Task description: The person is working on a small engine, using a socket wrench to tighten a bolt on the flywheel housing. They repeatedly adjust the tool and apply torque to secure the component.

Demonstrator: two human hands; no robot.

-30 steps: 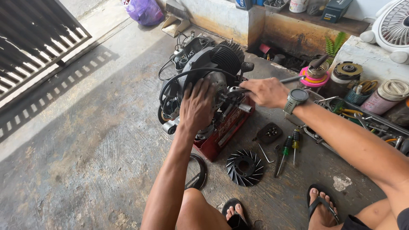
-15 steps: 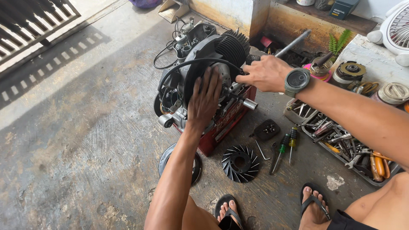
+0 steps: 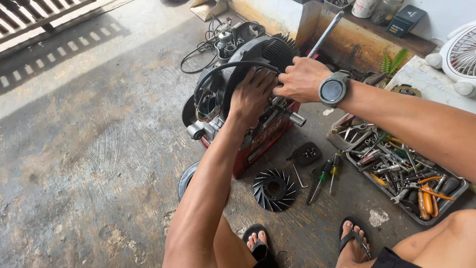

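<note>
On the far left, the concrete floor (image 3: 74,149) is grey and stained. Next comes the small engine (image 3: 238,74), black and finned, which sits on a red metal box (image 3: 263,139) near the middle of the floor. A black cable (image 3: 223,72) curves over its round side cover. The left hand (image 3: 253,94) lies flat on this cover, fingers spread and pressed against it, not closed around anything. Just beside it, the right hand (image 3: 302,79), with a watch (image 3: 333,90) on the wrist, is clenched at the top of the engine; what it grips I cannot tell. In front of the box lie a black fan wheel (image 3: 273,189) and two screwdrivers (image 3: 327,173). More to the right stands a tray (image 3: 458,191) full of tools, and at the far right a white fan (image 3: 463,49).
</note>
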